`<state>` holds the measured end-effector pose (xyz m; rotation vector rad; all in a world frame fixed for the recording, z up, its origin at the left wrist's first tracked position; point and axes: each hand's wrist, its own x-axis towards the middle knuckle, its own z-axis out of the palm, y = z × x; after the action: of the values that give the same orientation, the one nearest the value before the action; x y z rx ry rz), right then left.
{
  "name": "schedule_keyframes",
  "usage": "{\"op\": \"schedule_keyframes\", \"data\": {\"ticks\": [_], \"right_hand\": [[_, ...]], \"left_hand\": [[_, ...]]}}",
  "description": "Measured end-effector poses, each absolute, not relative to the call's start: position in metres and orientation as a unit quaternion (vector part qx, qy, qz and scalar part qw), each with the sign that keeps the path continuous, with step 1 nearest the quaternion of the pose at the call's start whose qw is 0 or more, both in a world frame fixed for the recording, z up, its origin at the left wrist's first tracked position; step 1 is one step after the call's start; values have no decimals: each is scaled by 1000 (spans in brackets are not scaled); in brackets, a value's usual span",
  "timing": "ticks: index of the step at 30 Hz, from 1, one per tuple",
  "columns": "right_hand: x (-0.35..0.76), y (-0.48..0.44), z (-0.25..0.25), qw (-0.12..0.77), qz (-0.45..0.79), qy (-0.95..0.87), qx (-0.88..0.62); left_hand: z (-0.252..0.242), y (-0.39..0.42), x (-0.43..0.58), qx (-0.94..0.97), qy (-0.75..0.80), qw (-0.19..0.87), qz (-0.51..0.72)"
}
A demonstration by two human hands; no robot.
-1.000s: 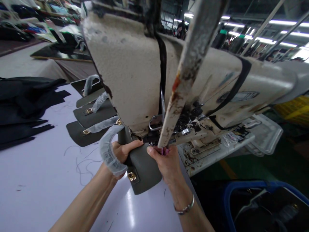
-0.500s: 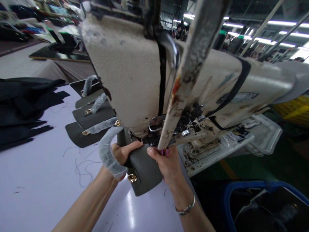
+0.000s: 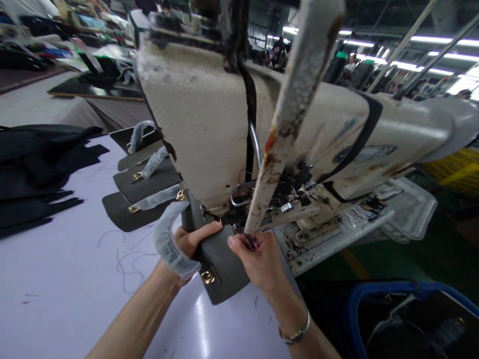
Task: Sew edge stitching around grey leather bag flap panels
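Observation:
A grey-green flap panel (image 3: 228, 269) with a gold clasp (image 3: 208, 277) lies under the head of a beige sewing machine (image 3: 198, 124). My left hand (image 3: 190, 242) grips its left side, thumb on top near the needle area, other fingers hidden beneath. A plastic-wrapped handle (image 3: 170, 244) arches over that hand. My right hand (image 3: 260, 259) is closed at the panel's right edge beside the presser area. Its fingers are curled round a small pinkish-purple and dark item (image 3: 252, 243), partly hidden.
Several similar panels (image 3: 140, 182) with wrapped handles lie left of the machine. Black fabric pieces (image 3: 37, 174) are at the far left. A rusty metal bar (image 3: 279, 134) slants before the machine. A blue-rimmed bin (image 3: 355, 304) stands lower right.
My right hand has shifted slightly down, its fingers curled more, and more of the small pinkish-purple item shows. My left hand and the panel have barely moved. The view has shifted slightly.

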<state>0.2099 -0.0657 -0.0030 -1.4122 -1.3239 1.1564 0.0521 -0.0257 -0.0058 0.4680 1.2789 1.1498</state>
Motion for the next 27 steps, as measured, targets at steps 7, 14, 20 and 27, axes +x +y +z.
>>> {"op": "schedule_keyframes", "data": {"ticks": [7,14,20,27], "right_hand": [[225,-51,-5,436,555,-479,-523],[256,-25,11,353,548,-560,-512],[261,-19,14,337,517,-599,-510],[258,-20,13,342,500,-603,-519]], "left_hand": [[-6,-44,76,129,537,631,546],[7,-63,119,16,496,579,647],[9,-64,126,-9,489,561,668],[7,-60,123,-1,498,555,666]]}}
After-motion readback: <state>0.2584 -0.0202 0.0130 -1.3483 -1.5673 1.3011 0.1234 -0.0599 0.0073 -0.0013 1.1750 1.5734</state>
